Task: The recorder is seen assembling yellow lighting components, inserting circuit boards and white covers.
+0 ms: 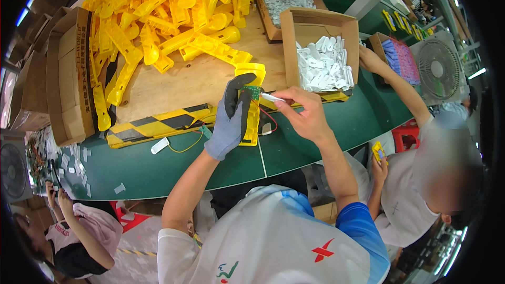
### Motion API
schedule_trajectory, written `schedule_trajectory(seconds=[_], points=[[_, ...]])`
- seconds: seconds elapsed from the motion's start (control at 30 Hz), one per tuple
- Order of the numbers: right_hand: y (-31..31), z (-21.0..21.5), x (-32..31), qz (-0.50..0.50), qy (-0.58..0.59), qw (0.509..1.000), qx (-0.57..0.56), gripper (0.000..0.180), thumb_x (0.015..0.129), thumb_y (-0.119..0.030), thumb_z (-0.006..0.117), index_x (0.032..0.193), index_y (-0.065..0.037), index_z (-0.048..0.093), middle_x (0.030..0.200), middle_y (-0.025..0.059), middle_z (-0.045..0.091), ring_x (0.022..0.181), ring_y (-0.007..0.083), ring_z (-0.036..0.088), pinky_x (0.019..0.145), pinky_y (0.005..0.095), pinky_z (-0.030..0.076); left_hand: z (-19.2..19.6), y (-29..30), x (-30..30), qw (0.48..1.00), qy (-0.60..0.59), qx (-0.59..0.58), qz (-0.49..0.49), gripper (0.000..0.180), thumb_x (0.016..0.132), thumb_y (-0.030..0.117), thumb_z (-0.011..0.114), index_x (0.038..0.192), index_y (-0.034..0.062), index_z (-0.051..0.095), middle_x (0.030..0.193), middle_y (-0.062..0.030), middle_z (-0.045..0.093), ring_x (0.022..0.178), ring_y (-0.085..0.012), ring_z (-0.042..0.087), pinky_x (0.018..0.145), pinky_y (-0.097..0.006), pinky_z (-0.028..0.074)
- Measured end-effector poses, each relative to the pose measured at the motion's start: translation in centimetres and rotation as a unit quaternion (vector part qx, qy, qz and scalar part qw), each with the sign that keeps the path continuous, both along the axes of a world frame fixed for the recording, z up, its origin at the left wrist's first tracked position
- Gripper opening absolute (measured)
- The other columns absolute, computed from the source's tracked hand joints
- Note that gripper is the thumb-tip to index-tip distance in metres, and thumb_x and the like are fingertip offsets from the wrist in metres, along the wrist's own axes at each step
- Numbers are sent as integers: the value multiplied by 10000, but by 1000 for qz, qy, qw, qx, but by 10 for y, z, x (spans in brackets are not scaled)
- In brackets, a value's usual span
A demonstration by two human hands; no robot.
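My left hand (pixel 231 115), in a grey glove with dark fingers, is closed round a yellow plastic housing (pixel 251 126) held upright over the green bench. A small green circuit board (pixel 252 92) sits in the housing, with a thin red wire curving out to the right. Between the thumb and fingers of my bare right hand (pixel 305 113) is a small white plastic piece (pixel 271 97), its tip pointing at the circuit board. Whether the tip touches the board, I cannot tell. Similar white pieces (pixel 326 66) fill the cardboard box (pixel 292 26) beyond my right hand.
A heap of yellow housings (pixel 173 21) covers much of the wooden board (pixel 173 87), edged with yellow-black tape. An empty-looking carton (pixel 66 79) stands left. A white battery-like pack (pixel 160 145) with wires lies on the green bench (pixel 137 173). Co-workers sit at both sides; one person's arm (pixel 394 81) reaches near the box.
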State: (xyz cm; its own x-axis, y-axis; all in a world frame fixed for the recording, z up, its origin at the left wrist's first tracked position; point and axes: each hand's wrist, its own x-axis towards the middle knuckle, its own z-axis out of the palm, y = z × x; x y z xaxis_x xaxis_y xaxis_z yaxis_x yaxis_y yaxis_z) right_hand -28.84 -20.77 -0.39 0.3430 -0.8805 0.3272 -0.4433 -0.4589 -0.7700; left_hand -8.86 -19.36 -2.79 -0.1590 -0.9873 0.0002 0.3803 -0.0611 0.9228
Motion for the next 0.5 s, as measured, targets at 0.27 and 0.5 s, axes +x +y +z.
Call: schedule_trajectory(seconds=[0.27, 0.5], points=[[4, -20, 8, -14, -145, 987, 66, 106, 849, 11, 675, 953, 27, 691, 799, 103, 670, 696, 163, 638, 634, 246, 497, -14, 3, -1, 988, -87, -118, 52, 269, 1008, 61, 445, 1270, 48, 503, 1118, -91, 601, 995, -149, 577, 887, -287, 461], [6, -15, 10, 68, -63, 995, -47, 97, 807, -5, 715, 897, 12, 684, 826, 119, 673, 732, 200, 634, 662, 264, 471, -12, 1, 3, 962, -174, -181, 106, 262, 950, 19, 490, 1203, -7, 552, 1118, -185, 625, 984, -236, 616, 868, -330, 484]])
